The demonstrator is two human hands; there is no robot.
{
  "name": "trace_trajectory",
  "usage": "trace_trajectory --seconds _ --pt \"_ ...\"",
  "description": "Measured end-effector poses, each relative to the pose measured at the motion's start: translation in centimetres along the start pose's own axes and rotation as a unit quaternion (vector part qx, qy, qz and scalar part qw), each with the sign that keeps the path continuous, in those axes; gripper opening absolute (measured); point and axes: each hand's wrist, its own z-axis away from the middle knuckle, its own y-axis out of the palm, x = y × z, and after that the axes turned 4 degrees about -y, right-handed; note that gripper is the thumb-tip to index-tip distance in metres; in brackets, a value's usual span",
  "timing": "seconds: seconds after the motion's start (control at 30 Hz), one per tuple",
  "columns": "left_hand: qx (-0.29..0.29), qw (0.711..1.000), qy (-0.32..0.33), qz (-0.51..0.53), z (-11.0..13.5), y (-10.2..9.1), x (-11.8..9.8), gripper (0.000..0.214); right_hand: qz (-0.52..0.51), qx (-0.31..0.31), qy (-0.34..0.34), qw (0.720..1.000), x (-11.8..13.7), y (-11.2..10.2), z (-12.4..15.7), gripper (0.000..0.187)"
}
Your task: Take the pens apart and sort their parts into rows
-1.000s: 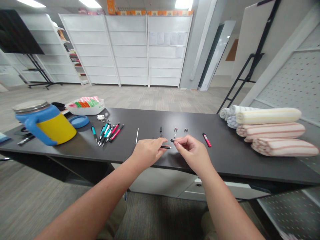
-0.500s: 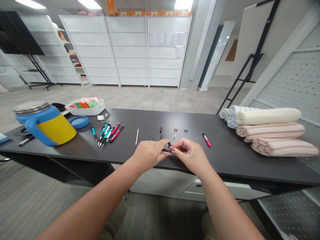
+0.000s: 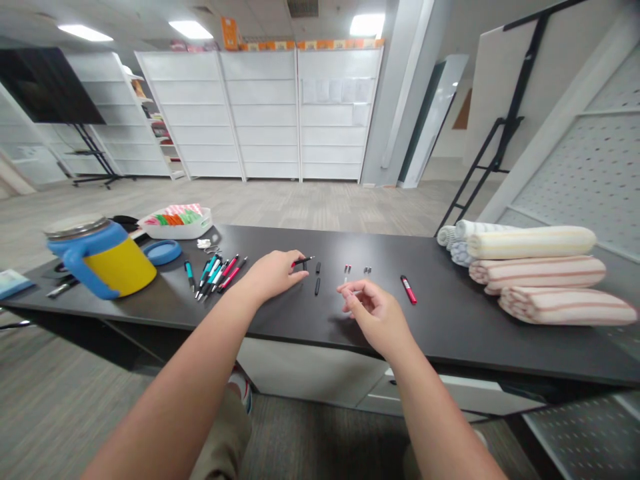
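My left hand (image 3: 274,275) is closed on a slim black pen part (image 3: 303,261) with a touch of red near the fingers, just above the tabletop. Two short black pen pieces (image 3: 317,287) lie in a line to the right of it. My right hand (image 3: 373,308) hovers over the table with loosely curled fingers, and nothing shows in it. Close beyond its fingertips are a tiny white piece (image 3: 345,279) and small red-tipped pieces (image 3: 348,268). Small metallic pieces (image 3: 367,270) lie a little farther right. A red and black pen part (image 3: 409,290) rests right of my right hand.
Several pens (image 3: 215,275) lie bunched left of my left hand. Farther left are a blue lid (image 3: 163,252), a blue and yellow mug (image 3: 107,260) and a white tray (image 3: 183,230) of colourful packets. Rolled towels (image 3: 540,273) are stacked at the right end of the dark table (image 3: 430,333).
My hands have come apart from where they met over the black pen parts. My left hand has moved left with a pen part; my right hand has let go. The view has tipped up slightly.
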Motion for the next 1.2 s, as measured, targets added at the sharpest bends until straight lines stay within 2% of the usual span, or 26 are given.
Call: trace_trajectory --seconds 0.17,0.4,0.67,0.8,1.0,1.2 --pt "0.016 0.999 -0.001 -0.032 -1.8 1.7 -1.0 0.042 0.017 -0.005 -0.003 1.0 0.2 -0.2 0.1 0.034" --pt "0.037 0.998 0.003 -0.042 -3.6 2.8 -1.1 0.044 0.03 0.0 -0.011 0.999 0.3 -0.4 0.1 0.028" --pt "0.061 0.998 0.019 -0.028 -4.1 3.3 -1.4 0.035 0.042 0.003 -0.013 0.999 0.2 -0.5 0.1 0.023" --pt "0.056 0.998 0.036 -0.013 -4.0 3.5 -1.2 0.04 0.047 0.006 -0.015 0.999 0.3 -0.4 0.1 0.022" --pt "0.021 1.0 0.013 0.002 -3.1 2.9 -1.6 0.05 0.057 0.003 -0.011 0.998 0.4 -0.4 0.1 0.025" --pt "-0.001 0.997 0.078 -0.007 1.0 2.2 -4.4 0.028 0.103 -0.083 -0.01 0.991 0.2 -0.4 -0.1 0.029"
